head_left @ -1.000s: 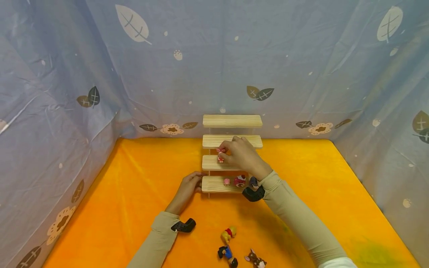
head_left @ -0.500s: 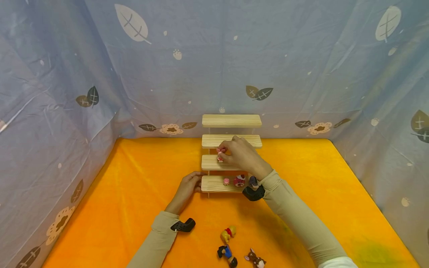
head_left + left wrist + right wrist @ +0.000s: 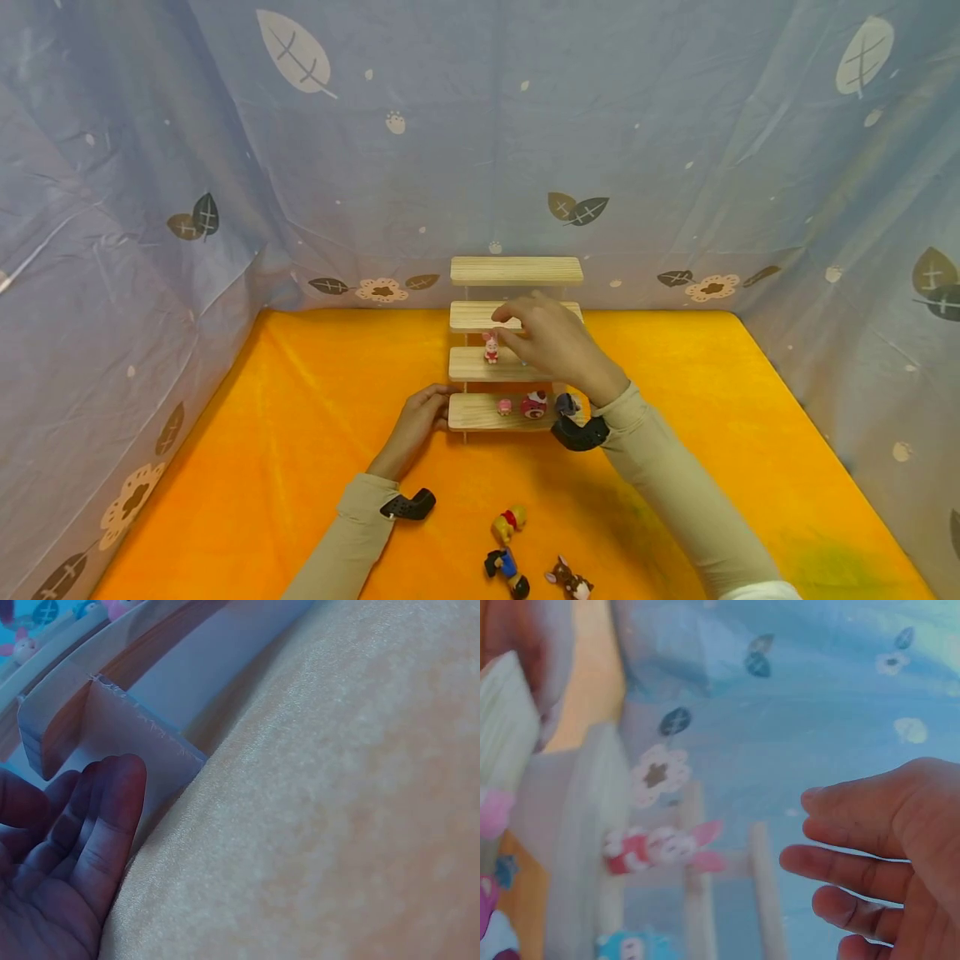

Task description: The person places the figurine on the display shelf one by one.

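Note:
A four-tier wooden display stand (image 3: 517, 271) is at the back middle. On its second tier from the bottom stands a pink, long-eared figurine (image 3: 491, 353) in red, upright. Just right of that figurine, my right hand (image 3: 555, 337) hovers with fingers parted and nothing between them. The right wrist view has a gap between these fingertips and the figurine's ears. A blue figurine (image 3: 634, 946) shares its tier, mostly hidden by my hand in the head view. My left hand (image 3: 418, 421) is at the stand's lower left side, relaxed fingers right at the pale side support (image 3: 139, 742).
The bottom tier bears a small pink figurine (image 3: 504, 407), a dark pink bear (image 3: 533, 406) and a grey figurine (image 3: 567, 405). On the orange cloth (image 3: 337, 358) lie a yellow bear (image 3: 504, 528), a blue-clothed figurine (image 3: 507, 567) and a brown figurine (image 3: 570, 578). Patterned curtains surround everything.
My right hand has let go of the pink long-eared figurine and moved slightly up and right, its fingers spreading. The figurine stays standing on its tier. My left hand remains in place.

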The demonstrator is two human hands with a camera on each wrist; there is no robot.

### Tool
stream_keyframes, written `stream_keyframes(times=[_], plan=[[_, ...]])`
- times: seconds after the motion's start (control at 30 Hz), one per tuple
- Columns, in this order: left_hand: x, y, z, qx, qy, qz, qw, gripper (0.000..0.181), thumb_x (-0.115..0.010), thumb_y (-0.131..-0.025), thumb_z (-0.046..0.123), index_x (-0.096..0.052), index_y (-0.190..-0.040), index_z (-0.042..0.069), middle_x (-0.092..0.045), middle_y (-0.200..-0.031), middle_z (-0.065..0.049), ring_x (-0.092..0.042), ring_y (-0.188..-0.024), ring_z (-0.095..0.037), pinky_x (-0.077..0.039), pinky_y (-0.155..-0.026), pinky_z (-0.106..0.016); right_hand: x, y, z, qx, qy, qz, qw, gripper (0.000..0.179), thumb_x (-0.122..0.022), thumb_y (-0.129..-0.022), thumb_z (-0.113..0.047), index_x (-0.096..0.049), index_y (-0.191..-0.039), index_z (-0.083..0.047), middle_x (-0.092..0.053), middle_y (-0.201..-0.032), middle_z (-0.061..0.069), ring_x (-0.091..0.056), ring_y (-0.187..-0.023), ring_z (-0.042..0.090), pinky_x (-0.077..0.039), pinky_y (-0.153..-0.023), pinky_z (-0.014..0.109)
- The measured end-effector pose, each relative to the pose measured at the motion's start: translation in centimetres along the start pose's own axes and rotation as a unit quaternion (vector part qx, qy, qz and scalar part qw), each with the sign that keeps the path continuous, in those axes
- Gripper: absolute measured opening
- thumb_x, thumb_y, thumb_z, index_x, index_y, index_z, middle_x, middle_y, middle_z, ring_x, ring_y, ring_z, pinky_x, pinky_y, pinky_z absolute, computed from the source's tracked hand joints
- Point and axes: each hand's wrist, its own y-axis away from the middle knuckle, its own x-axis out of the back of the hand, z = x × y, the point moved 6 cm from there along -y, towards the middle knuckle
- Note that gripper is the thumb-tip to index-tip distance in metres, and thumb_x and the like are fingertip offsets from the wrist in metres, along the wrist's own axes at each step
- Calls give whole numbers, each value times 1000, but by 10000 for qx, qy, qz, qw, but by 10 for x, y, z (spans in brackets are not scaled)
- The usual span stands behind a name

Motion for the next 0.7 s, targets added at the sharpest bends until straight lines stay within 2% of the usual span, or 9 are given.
stream_keyframes(times=[0.07,0.23,0.4,0.57,0.7], plan=[[0,0,0,3,-14,0,10000,35,-43,-105,12,-63,-126,-7,-69,-98,-10,-62,-76,-11,-53,-65,-23,7,5,-4,35,-240,59,9997,24,-68,-98,-24,-72,-118,-11,-72,-116,4,-62,-91,20,-55,-79,36],[-1,0,1,-14,-48,-5,10000,35,-42,-105,12,-62,-126,-8,-69,-97,-10,-62,-75,-11,-53,-65,-23,20,19,-16,372,-821,148,9958,21,-64,-100,-24,-72,-117,-14,-71,-109,-2,-53,-80,15,-47,-69,31],[-1,-1,1,-14,-22,-3,10000,35,-42,-106,11,-62,-127,-8,-69,-97,-10,-62,-74,-10,-53,-65,-23,25,34,-24,545,-1181,53,9915,19,-63,-101,-21,-71,-119,-19,-71,-107,-7,-50,-76,11,-44,-64,27],[-1,-1,0,-1,-81,46,10000,34,-42,-105,11,-62,-126,-8,-70,-97,-10,-63,-74,-10,-53,-66,-22,22,49,-29,737,-1492,-104,9860,19,-63,-101,-17,-72,-117,-17,-72,-107,-7,-50,-75,8,-44,-61,25],[-1,-2,-1,-23,-53,44,10000,34,-43,-105,11,-63,-125,-7,-70,-98,-11,-64,-74,-11,-54,-66,-23,12,61,-30,925,-1907,-359,9766,18,-62,-101,-13,-72,-116,-15,-69,-88,-6,-53,-64,5,-45,-57,23]])
